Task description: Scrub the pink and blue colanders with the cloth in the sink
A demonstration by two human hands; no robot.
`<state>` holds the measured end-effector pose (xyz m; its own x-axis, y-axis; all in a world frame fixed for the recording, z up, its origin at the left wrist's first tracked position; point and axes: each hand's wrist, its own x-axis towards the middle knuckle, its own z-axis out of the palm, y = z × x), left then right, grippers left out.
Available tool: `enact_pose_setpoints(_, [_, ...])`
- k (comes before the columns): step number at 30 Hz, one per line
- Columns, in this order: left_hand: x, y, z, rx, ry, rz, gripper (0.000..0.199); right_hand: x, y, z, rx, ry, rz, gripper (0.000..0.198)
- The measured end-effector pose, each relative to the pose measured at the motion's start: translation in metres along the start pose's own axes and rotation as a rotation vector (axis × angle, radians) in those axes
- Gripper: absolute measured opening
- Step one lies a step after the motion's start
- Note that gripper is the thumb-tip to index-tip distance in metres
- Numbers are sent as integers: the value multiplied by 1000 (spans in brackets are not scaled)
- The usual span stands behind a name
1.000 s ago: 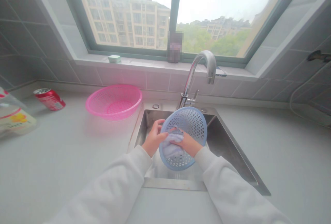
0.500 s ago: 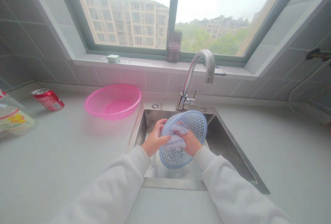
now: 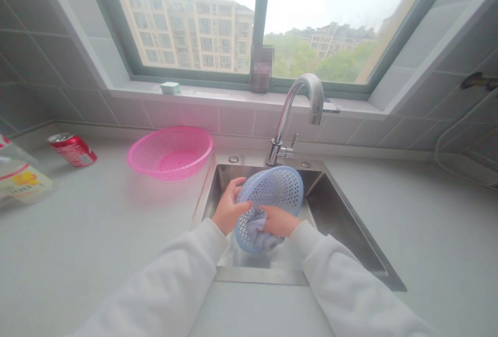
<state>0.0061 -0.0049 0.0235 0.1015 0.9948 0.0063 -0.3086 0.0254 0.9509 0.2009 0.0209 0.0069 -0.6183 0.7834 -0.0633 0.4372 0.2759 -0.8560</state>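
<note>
A light blue plastic basket [image 3: 286,186] with a pierced wall is tilted over the sink, its opening facing me. My left hand [image 3: 229,206] grips its left rim, thumb toward the inside and fingers behind. Inside the basket, my right hand [image 3: 278,221] is closed on a pale, crumpled cloth [image 3: 260,233], which presses against the lower wall. Part of the cloth hangs near the bottom rim. The right fingertips are partly hidden by the cloth and the left thumb.
Around the basket is a steel sink [image 3: 346,223], with a chrome faucet [image 3: 290,113] behind it. On the counter to the left stand a pink basket [image 3: 171,158], a tilted red can [image 3: 72,150] and a clear labelled package [image 3: 21,178]. A small green box [image 3: 170,88] rests on the windowsill.
My right hand has moved the cloth down from the basket's middle to its lower wall. The basket has shifted slightly left, with my left hand still on its rim.
</note>
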Motion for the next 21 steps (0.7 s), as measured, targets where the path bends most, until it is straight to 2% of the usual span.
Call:
enact_pose_setpoints(3, [0,-3,2,52,27,36,77,1,3,1,-2,68,90,33])
enact_pose_setpoints(5, [0,-5,3,45,15,47,78,2,-1,2,107,112,103,34])
enact_pose_setpoints(10, [1,-5,0,-13,-107,43,89,-3,-32,0,550,305,3,34])
enact_pose_setpoints(14, [2,-5,1,-51,-111,38,83,-4,-40,-4,606,406,-44,33])
enact_pose_setpoints(16, [2,-5,1,-77,-75,49,80,-2,-32,-3,488,333,-22,33])
enact_pose_setpoints(19, [3,-6,-1,-120,-14,43,80,0,-15,0,166,78,51,31])
enact_pose_setpoints(21, [4,-7,-3,-91,11,34,79,0,-6,2,11,-11,92,25])
